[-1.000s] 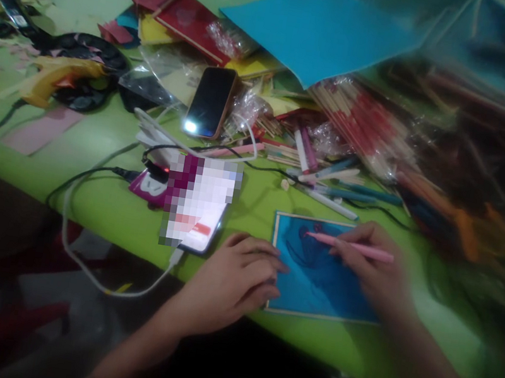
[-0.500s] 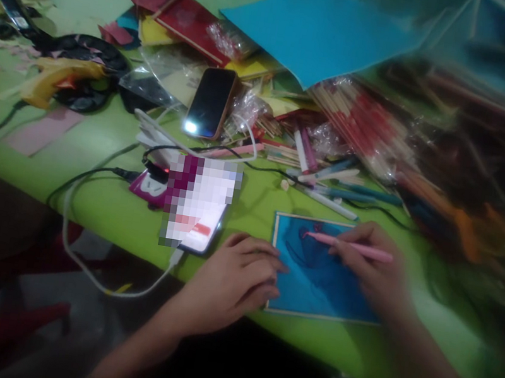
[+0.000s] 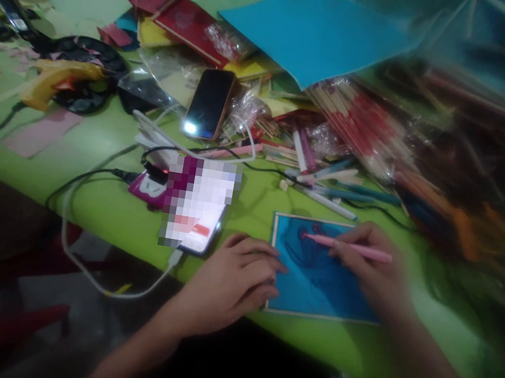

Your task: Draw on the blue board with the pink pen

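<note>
At the near edge of a green table (image 3: 96,145), a blue card (image 3: 319,282) with a pale border lies flat, dark lines drawn on it. The left hand (image 3: 231,281) rests palm down at the card's left edge, fingers loosely curled and spread, fingertips touching the card and holding nothing. The right hand (image 3: 375,275) lies over the card's right side, fingers closed around a pink pen (image 3: 348,248). The pen lies almost level, its tip touching the card near the upper left corner.

Just left of the card, beside the left hand, a lit phone (image 3: 198,215) lies face up, its screen blurred out. A white cable (image 3: 91,266) runs from its near end and hangs off the table edge. A magenta plug block (image 3: 147,188) with black cords sits touching the phone's far left.

Just beyond the card lies a scatter of pens (image 3: 330,185). Farther back and to the left, a second phone (image 3: 209,103) with a dark screen rests on clear wrappers. Beyond the card to the right, a bundle of thin sticks (image 3: 362,126) lies in plastic. Farthest back, a large blue paper sheet (image 3: 320,30) overlaps green, red and yellow papers.
</note>
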Demonstrator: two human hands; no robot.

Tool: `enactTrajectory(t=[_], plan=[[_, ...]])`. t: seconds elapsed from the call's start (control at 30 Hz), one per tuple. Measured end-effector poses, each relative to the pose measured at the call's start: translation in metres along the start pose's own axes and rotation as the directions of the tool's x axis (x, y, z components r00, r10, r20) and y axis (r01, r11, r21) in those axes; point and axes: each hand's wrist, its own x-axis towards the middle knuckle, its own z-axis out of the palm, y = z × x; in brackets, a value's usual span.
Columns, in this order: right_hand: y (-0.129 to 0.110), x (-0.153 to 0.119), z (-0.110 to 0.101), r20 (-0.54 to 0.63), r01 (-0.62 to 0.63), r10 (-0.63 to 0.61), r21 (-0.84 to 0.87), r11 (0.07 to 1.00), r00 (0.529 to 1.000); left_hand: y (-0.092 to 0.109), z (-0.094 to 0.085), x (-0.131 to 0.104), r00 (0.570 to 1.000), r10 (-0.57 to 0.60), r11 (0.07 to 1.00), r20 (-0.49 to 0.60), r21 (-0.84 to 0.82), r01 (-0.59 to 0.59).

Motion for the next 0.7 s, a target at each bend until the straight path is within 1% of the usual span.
enactTrajectory(t=[0.1, 0.2, 0.3, 0.4, 0.57, 0.7], plan=[[0.003, -0.001, 0.0, 0.02, -0.004, 0.005, -0.016, 1.0, 1.0, 0.0, 0.0, 0.0, 1.0, -0.001, 1.0, 0.003, 0.002, 0.001], [0.003, -0.001, 0.0, 0.005, 0.008, -0.008, -0.014, 1.0, 1.0, 0.0, 0.0, 0.0, 1.0, -0.005, 1.0, 0.003, 0.007, 0.005], [0.0, 0.0, -0.001, -0.009, 0.011, -0.01, 0.027, 1.0, 1.0, 0.001, -0.001, 0.0, 1.0, -0.01, 1.0, 0.008, 0.008, 0.01], [0.0, 0.0, -0.002, -0.055, -0.008, 0.014, 0.107, 0.994, 0.998, 0.001, -0.002, 0.0, 1.0, -0.014, 1.0, 0.012, 0.005, 0.014], [0.012, 0.001, -0.01, -0.172, -0.02, 0.054, 0.196, 0.98, 0.984, 0.001, -0.001, 0.0, 1.0, -0.024, 1.0, 0.017, -0.002, 0.024], [0.017, 0.001, -0.016, -0.184, -0.038, 0.08, 0.22, 0.975, 0.98, 0.0, -0.002, 0.001, 0.999, -0.02, 1.0, 0.033, 0.017, 0.02]])
